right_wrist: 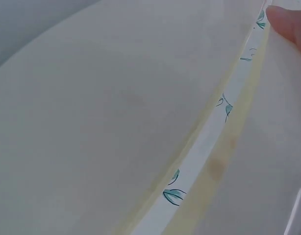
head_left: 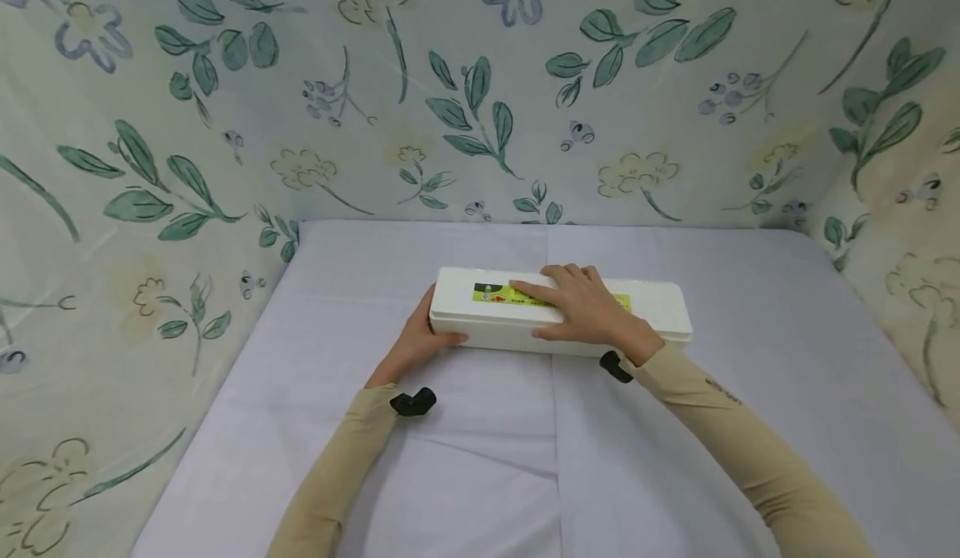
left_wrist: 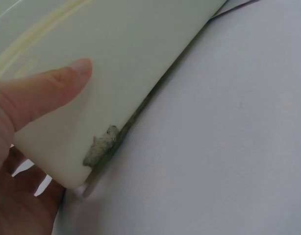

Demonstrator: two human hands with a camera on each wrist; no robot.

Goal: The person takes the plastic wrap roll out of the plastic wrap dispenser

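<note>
Floral hangings (head_left: 465, 125), white with green leaves and blue and yellow flowers, stood at the far, left and right sides; white cloth (head_left: 450, 491) covered the table.

Left hand (head_left: 420, 335): curled about the left end of the box (head_left: 506, 338), thumb laid on the front face, fingers bent round the end.

Right hand (head_left: 588, 304): set across the lid (head_left: 652, 296), fingers spread over the top toward the far edge, thumb at the front seam; it gripped the lid.

Box: one, white, long and low, on the cloth in front of the person, nearer the table's far edge than the person. A short band of cloth lay beyond it; broader stretches ran to left and right, and the widest lay on the near side, crossed by both forearms. Long axis: left to right, the right end slightly nearer the person.

Label (head_left: 491, 293): yellow-green and black, along the same axis, partly hidden by the right hand; lettering too small to read.

Scuff (left_wrist: 101, 149): grey, low on the front face, near the left corner.

Floral strip (right_wrist: 204, 147): between two cream edges, right wrist view.

Sleeves (head_left: 337, 458): beige, two.

Black devices (head_left: 414, 402): two, one at each wrist.
</note>
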